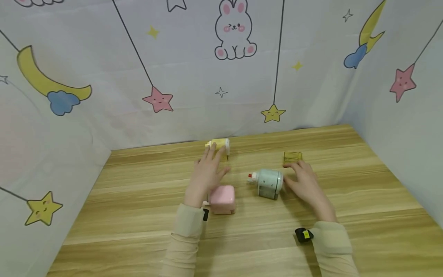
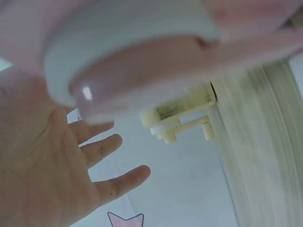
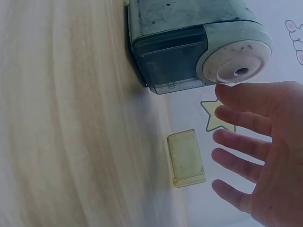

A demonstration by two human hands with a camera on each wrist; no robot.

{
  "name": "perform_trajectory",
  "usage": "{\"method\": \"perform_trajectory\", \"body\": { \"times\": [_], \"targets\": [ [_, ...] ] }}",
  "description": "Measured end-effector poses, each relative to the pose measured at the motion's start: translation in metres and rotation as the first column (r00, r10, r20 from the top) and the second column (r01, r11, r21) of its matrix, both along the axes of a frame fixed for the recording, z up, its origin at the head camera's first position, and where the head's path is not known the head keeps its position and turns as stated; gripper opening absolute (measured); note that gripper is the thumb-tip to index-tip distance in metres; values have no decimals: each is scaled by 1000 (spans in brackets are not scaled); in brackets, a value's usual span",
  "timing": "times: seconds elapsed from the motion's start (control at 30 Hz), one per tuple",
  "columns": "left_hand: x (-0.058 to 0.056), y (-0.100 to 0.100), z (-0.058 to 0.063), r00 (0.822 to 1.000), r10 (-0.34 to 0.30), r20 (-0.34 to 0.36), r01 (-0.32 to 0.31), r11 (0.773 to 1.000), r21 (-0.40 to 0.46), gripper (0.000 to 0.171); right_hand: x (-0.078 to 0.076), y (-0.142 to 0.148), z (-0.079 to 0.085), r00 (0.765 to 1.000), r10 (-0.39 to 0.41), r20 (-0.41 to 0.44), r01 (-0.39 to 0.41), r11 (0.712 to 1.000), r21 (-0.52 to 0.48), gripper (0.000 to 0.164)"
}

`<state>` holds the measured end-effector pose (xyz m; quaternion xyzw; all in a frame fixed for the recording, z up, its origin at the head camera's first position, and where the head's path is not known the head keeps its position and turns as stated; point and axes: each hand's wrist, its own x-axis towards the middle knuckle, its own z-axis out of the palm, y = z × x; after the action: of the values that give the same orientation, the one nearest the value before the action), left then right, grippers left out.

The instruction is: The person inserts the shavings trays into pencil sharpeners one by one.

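Observation:
Three desk pencil sharpeners stand on the table. The green pencil sharpener [image 1: 268, 179] has a dark see-through drawer [image 3: 173, 59] and a pale round face with a hole. My right hand [image 1: 305, 181] is beside that face, fingers spread; whether the thumb touches it I cannot tell. A pink pencil sharpener [image 1: 222, 199] sits by my left wrist and looms blurred in the left wrist view. Beyond it, my left hand [image 1: 205, 175] reaches with loose, spread fingers toward the yellow pencil sharpener [image 1: 220, 144], partly hiding it. Neither hand holds anything.
A see-through yellow drawer [image 1: 293, 156] lies apart on the table, just past my right fingertips. The wood-grain table [image 1: 138, 231] meets a printed cloth backdrop [image 1: 194, 69] behind the yellow sharpener, with cloth at both sides too.

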<state>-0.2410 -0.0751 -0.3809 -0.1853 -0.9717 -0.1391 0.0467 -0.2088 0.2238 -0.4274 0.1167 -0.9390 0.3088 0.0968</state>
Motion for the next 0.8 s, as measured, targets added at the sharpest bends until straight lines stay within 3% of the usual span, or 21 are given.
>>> {"method": "perform_trajectory", "body": {
  "times": [0.13, 0.33, 0.8],
  "targets": [
    [-8, -6, 0, 1000, -13, 5, 14, 1000, -12, 68, -6, 0, 2, 999, -19, -35, 18, 1000, -20, 35],
    [-22, -13, -2, 998, -65, 17, 64, 997, 52, 70, -13, 3, 4, 999, -39, -34, 38, 999, -28, 32],
    [-48, -22, -15, 993, -99, 60, 93, 991, 91, 85, -26, 17, -6, 999, -14, 48, 13, 1000, 19, 70]
  ]
}}
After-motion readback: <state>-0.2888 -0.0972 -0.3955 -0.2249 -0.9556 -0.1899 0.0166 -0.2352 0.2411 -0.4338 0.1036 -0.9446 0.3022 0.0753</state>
